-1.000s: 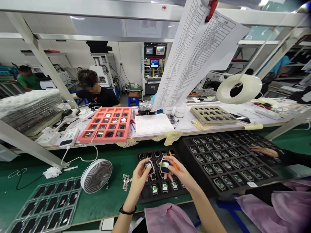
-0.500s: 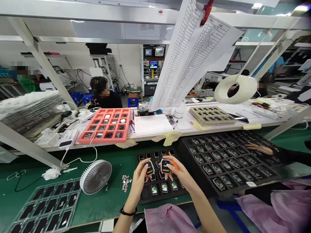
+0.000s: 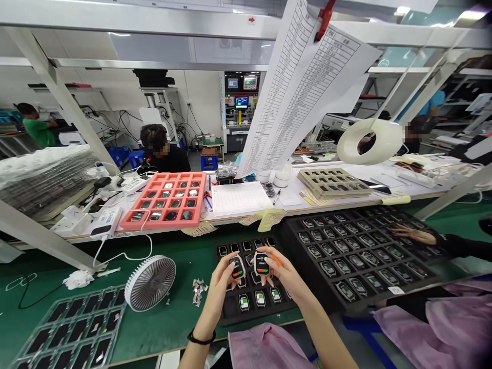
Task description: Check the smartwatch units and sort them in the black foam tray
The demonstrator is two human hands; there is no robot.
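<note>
My left hand [image 3: 223, 271] is closed round a smartwatch [image 3: 237, 266] whose lit screen shows a red and green band. In my right hand [image 3: 277, 267] I grip a second smartwatch [image 3: 262, 263] with a similar lit screen, its thumb at the edge of the face. An orange stick-like thing [image 3: 277, 257] shows by the right hand; how it is held is hidden. Both watches are tilted toward me, side by side and apart, above a black foam tray [image 3: 230, 313]. Several watches sit in that tray, and the front row has green and white screens [image 3: 260, 298].
A larger black tray [image 3: 326, 293] of watches stands at the right, with a co-worker's hand [image 3: 417, 234] over it. Left are a small fan [image 3: 150, 283], metal bits [image 3: 199, 292] and a clear tray [image 3: 119, 322]. A red tray [image 3: 163, 224] rests on the shelf; papers [image 3: 300, 87] hang above.
My hands and both watches stay almost in place. The right watch's screen now shows a slightly different picture. The co-worker's hand has shifted a little over the large tray.
</note>
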